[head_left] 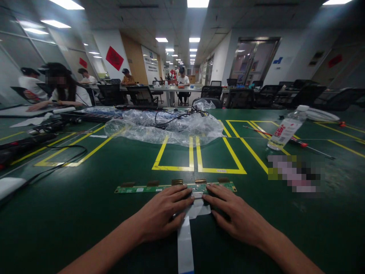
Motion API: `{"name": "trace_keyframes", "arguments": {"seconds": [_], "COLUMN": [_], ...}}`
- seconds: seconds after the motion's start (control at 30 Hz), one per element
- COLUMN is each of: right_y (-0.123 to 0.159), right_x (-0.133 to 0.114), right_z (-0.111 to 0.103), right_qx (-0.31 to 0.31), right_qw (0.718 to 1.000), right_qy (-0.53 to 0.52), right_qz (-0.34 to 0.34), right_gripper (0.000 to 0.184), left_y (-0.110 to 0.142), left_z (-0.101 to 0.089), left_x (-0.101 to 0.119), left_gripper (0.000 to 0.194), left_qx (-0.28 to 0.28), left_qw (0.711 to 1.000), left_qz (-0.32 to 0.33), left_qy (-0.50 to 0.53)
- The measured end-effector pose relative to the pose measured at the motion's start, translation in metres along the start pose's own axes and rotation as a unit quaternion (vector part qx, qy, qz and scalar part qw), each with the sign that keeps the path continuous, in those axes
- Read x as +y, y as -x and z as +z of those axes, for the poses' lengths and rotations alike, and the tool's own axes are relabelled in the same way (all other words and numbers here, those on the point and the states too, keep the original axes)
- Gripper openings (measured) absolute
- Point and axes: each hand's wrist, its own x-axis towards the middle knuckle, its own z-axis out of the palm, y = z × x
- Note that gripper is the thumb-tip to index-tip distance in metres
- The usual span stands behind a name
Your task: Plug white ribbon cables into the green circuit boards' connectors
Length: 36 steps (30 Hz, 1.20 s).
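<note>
A long, narrow green circuit board (pixel 168 188) lies across the table in front of me, with several brown flex tabs along its far edge. A white flat ribbon cable (pixel 185 243) runs from the near edge of the view up to the white connector area at the board's middle. A piece of clear film or tape (pixel 201 211) lies across the cable. My left hand (pixel 168 207) rests palm-down with spread fingers on the board and beside the cable end. From the other side, my right hand (pixel 232 209) touches the board and connector area, fingers also apart.
Clear plastic wrap (pixel 171 127) with black cables lies beyond the board. A bottle (pixel 286 129) stands tilted-looking at right, near a thin screwdriver-like rod (pixel 316 151) and a blurred-out item (pixel 293 173). Black gear (pixel 28 146) and a cord lie left. A person (pixel 64 87) sits at far left.
</note>
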Motion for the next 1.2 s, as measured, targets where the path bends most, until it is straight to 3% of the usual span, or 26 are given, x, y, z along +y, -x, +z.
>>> {"name": "trace_keyframes", "arguments": {"seconds": [0.73,1.2], "right_y": [-0.0007,-0.0009], "right_x": [-0.0075,-0.0077], "right_z": [0.0077,0.0039], "right_qx": [0.027,0.050], "right_qw": [0.999,0.998], "right_qy": [0.046,-0.007], "right_qz": [0.008,0.021], "right_gripper": [0.053,0.050], "left_y": [-0.0032,-0.0025], "left_z": [0.0062,0.0078], "left_x": [0.0044,0.0047], "left_gripper": [0.050,0.049], "left_qx": [0.034,0.038], "left_qw": [0.998,0.999], "left_qz": [0.006,-0.011], "left_qy": [-0.049,-0.018]}}
